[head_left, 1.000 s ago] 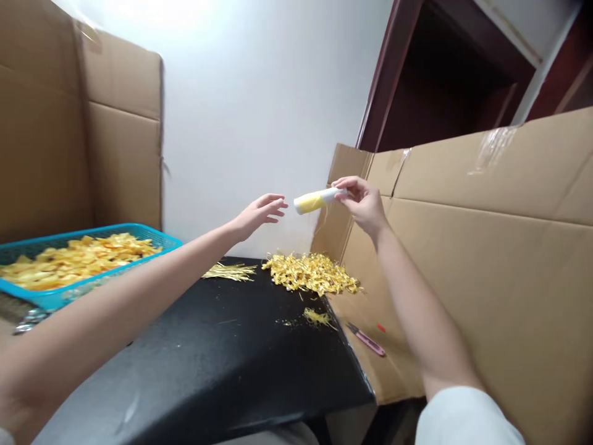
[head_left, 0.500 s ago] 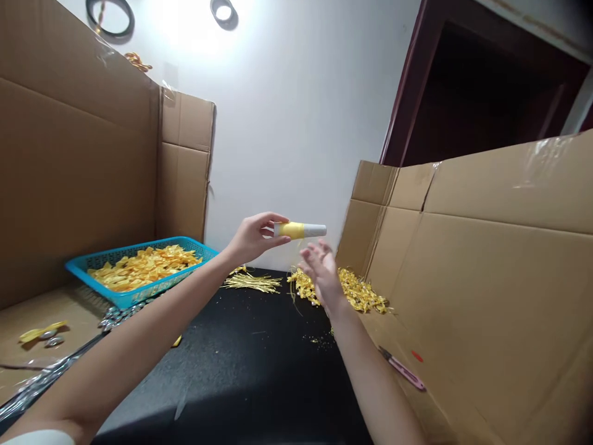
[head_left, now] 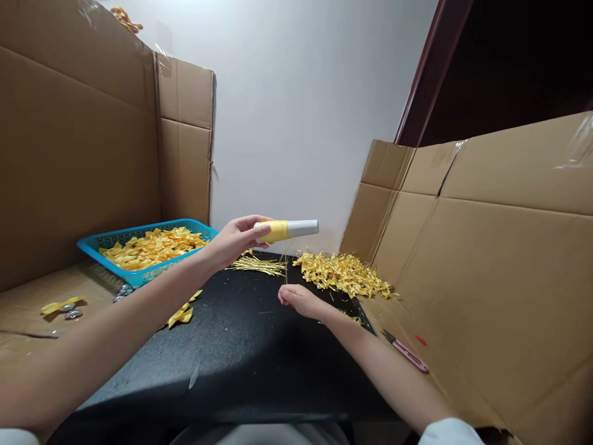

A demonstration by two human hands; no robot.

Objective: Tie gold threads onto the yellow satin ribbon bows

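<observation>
My left hand (head_left: 237, 240) is closed around one end of a thread cone (head_left: 278, 231), held sideways above the black table. Yellow thread is wound about its middle, and its bare grey tip points right. A thin strand of thread (head_left: 286, 267) hangs down below the cone to my right hand (head_left: 296, 299). The fingers of that hand are curled shut at the strand's lower end, low over the table. Behind the hands lie a bundle of gold twist ties (head_left: 259, 266) and a heap of small yellow bows (head_left: 343, 273).
A blue basket (head_left: 134, 277) of yellow ribbon bows stands at the left. Loose bows (head_left: 181, 315) lie beside my left forearm. Pink thread snips (head_left: 407, 353) rest on the cardboard at right. Tall cardboard walls (head_left: 185, 148) rise on both sides.
My right hand has moved down and left, and its spread fingers have closed on the thread. The cone has shifted slightly left in view. The view has tilted downward.
</observation>
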